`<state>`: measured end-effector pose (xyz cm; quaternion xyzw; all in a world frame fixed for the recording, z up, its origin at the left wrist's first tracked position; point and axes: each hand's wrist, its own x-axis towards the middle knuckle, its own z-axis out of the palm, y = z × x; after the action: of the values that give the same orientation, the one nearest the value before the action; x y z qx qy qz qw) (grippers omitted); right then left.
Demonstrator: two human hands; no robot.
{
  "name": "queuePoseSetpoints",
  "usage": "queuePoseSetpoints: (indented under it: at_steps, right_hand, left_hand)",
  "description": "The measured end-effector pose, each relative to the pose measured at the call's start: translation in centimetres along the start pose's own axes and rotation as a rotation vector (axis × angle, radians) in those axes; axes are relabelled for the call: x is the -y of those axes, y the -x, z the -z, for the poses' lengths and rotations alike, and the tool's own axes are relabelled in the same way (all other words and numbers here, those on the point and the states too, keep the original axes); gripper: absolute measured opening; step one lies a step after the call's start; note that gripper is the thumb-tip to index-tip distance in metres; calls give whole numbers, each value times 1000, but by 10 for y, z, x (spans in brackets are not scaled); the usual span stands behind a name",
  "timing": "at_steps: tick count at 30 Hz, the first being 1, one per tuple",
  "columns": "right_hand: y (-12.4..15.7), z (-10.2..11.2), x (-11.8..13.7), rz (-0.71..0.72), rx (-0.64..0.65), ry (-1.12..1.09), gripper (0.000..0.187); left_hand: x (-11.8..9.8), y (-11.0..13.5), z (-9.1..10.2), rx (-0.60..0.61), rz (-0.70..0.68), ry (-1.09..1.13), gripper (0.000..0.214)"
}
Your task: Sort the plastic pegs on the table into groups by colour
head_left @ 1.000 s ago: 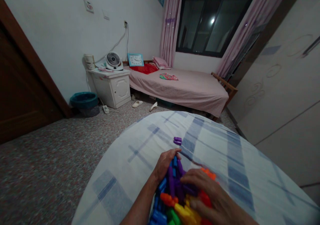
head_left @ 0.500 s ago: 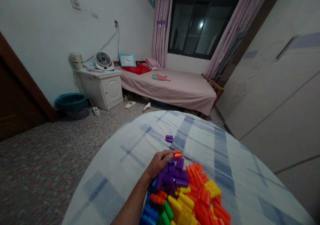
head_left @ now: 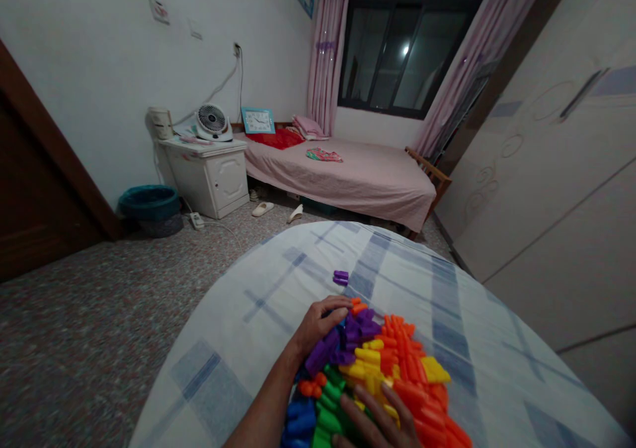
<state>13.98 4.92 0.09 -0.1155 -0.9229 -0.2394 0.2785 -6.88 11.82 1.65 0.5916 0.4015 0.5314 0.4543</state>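
Observation:
A pile of small plastic building pieces lies on the table near me. My left hand [head_left: 322,319] curves round its far left edge, fingers extended and thumb apart. Its fingertips reach an orange piece [head_left: 358,307] beside the purple pieces [head_left: 348,338]. At the bottom, my right hand [head_left: 382,421] lies over the pile with fingers spread, above green pieces [head_left: 328,401] and yellow pieces [head_left: 365,372]. Orange-red pieces [head_left: 412,362] fill the right side, while blue pieces [head_left: 299,420] sit at the lower left. A purple piece [head_left: 340,278] lies apart, beyond my left hand.
The round table has a checked cloth [head_left: 228,315]. Beyond it stand a bed [head_left: 348,176], a white cabinet [head_left: 231,183] with a fan [head_left: 212,120], and a bin [head_left: 150,206]. Slippers [head_left: 262,209] lie on the floor. A wardrobe [head_left: 556,203] is at the right.
My right hand has come into view from the bottom onto the pile. Purple, green and yellow pieces have shifted. My left hand stays at the far edge, its fingers over the orange piece.

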Motion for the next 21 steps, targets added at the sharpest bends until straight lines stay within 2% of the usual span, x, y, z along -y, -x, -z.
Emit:
queuePoseSetpoints:
  at_steps: [4,7,11,13,17,19,21]
  right_hand:
    - [-8,10,-19,13,34,-9,24]
    - [-6,9,-29,-10,106,-11,28]
    - [-5,1,-39,-178,132,-10,30]
    - [-7,4,-44,-286,109,-5,31]
    - [-1,36,-57,-419,46,4,37]
    - [19,56,-63,-550,52,49,41]
    - [55,70,-69,-702,7,145,45]
  left_hand:
    - [0,-1,4,-30,-2,38,36]
    - [1,-2,6,-37,9,58,39]
    - [2,-1,5,-32,5,36,36]
    - [2,0,4,-43,21,24,34]
    - [1,1,3,-65,57,22,31]
    - [1,1,3,-66,62,21,30]
    - [1,0,3,-67,63,23,30]
